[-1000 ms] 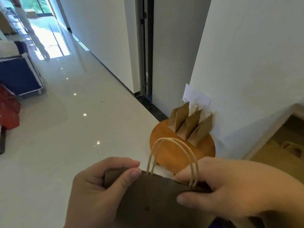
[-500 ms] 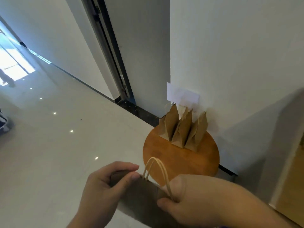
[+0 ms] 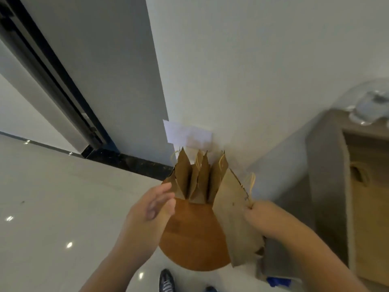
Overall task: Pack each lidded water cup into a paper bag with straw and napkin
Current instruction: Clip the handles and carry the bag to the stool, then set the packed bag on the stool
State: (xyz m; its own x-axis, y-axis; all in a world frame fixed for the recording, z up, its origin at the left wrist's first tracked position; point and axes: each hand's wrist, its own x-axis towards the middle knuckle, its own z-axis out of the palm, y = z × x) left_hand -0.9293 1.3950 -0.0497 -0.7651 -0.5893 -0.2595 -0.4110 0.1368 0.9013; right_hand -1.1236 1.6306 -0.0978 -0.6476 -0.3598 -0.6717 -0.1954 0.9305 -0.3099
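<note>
The right hand (image 3: 260, 214) is pinching a paper bag (image 3: 233, 218) by its twine handles (image 3: 251, 184) over a wooden stool (image 3: 189, 245), beside three standing bags (image 3: 195, 180). The left hand (image 3: 151, 207) is hovering open, empty. The bag is probably light and crushable, so the handles seem the safest hold.

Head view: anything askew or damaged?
Only the paper bag that the right hand holds by its handle: it is tilted and its bottom corner looks crumpled. The three bags on the round stool stand upright.
</note>
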